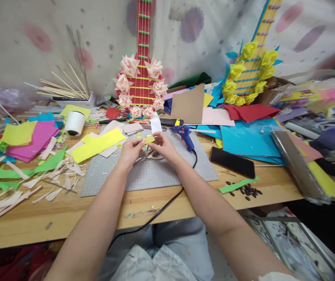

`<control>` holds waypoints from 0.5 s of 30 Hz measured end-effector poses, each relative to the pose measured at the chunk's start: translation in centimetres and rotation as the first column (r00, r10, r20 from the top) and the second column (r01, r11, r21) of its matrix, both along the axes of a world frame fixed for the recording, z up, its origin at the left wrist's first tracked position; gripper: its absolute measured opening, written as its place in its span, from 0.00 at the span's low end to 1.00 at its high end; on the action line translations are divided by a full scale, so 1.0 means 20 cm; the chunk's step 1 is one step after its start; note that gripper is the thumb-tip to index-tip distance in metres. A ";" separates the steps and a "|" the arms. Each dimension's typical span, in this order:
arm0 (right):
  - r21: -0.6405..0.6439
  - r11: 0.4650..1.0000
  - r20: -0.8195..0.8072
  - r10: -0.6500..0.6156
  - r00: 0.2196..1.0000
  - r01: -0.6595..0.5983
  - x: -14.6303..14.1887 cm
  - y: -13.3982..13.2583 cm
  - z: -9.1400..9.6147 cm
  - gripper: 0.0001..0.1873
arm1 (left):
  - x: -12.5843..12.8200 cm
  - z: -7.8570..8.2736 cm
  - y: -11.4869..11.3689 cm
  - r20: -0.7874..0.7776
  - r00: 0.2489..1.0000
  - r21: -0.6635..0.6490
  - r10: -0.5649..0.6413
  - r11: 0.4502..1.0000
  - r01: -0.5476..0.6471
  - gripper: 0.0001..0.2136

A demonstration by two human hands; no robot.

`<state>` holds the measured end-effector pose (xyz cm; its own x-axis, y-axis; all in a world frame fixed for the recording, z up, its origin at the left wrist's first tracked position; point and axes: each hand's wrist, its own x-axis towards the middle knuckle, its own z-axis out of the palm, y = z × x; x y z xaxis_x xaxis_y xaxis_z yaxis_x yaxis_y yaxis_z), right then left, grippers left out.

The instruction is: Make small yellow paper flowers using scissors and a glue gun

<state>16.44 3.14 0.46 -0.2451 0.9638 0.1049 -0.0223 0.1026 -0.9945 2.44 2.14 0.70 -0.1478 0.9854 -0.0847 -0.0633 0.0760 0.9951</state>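
Between my two hands, over the grey cutting mat (155,175), is a small yellow paper piece (149,139). My left hand (131,152) pinches its left end with thumb and fingers. The fingertips of my right hand (163,145) grip the other end. Under the hands lie scissors (152,155), partly hidden by them. A long yellow paper strip (98,145) rests just left of my left hand. To the right of my right hand lies a blue hot glue gun (185,136) with a glue stick in its back.
Pale paper scraps (63,173) and coloured sheets cover the left side. A red paper guitar with pink flowers (142,82) stands behind; a yellow one (249,74) is at right. A phone (232,162) and dark seeds (247,190) lie right. The glue gun's cord (167,207) crosses the table's front edge.
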 end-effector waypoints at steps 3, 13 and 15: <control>0.200 0.979 0.110 -0.001 0.994 -0.021 0.02 0.01 0.00 0.20 | -0.01 -0.01 0.00 -0.041 0.999 0.004 0.008 1.000 -0.008 0.15; 0.205 0.979 0.281 -0.063 0.958 0.005 0.03 0.04 -0.03 0.05 | -0.02 -0.02 0.00 -0.080 0.993 -0.018 -0.086 0.996 0.085 0.14; 0.162 0.987 0.271 -0.059 0.961 0.015 0.03 0.04 -0.02 0.06 | -0.02 -0.02 0.01 -0.089 0.992 -0.013 -0.092 0.996 0.091 0.14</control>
<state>17.11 3.96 -0.01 -0.2505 0.9495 0.1891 0.2555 0.2532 -0.9331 2.01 2.24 0.22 -0.0641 0.9944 -0.0837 0.0333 0.0860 0.9957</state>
